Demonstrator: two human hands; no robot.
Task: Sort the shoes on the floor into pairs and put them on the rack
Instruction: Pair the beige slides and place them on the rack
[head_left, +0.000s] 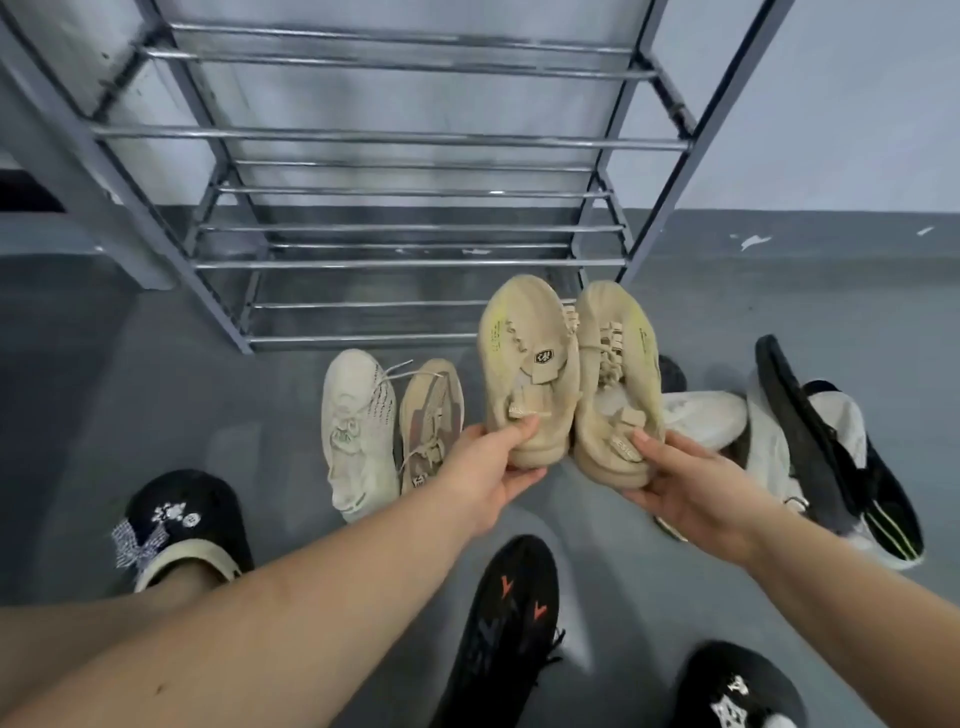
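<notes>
Black slippers (187, 525) (beaded), bare forearms

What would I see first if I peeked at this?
Two matching tan sneakers held up in the middle, the left hand gripping one, the right hand the other. Behind them stands a bare metal shoe rack; more shoes lie scattered on the grey floor.
</notes>
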